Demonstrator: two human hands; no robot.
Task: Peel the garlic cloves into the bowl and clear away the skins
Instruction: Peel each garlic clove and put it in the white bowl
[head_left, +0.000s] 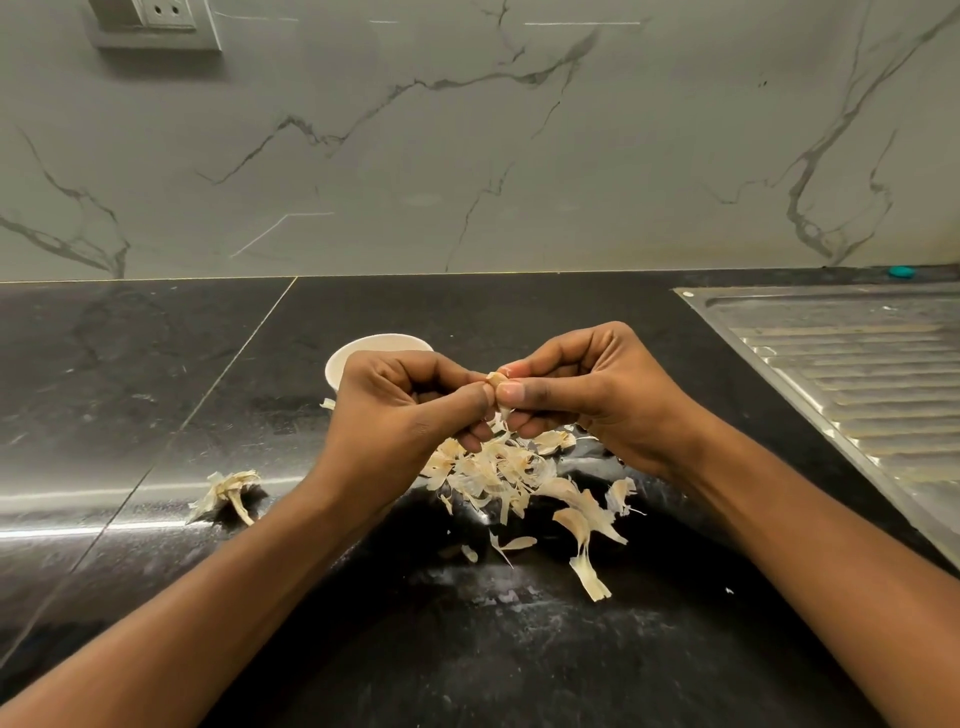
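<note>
left hand (410, 405): fingers curled, thumb and forefinger pinched on garlic clove (497, 382).
right hand (587, 395): fingers curled, thumb and forefinger pinched same clove.
garlic clove: clamped between both sets of fingertips, mostly hidden.
skins (498, 470): heaped on countertop (156, 364) just below fingertips, spread toward wrists.
bowl (358, 353): white, just behind left knuckles, inside not visible.
husk scrap (228, 491): well left of left fingers.

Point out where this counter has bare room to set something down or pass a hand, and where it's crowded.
Bare: the counter left of the bowl, back to the wall and beyond the loose husk; the strip between bowl and drainboard; the near patch in front of the skin pile. Crowded: that pile, under the left hand and right hand.
</note>
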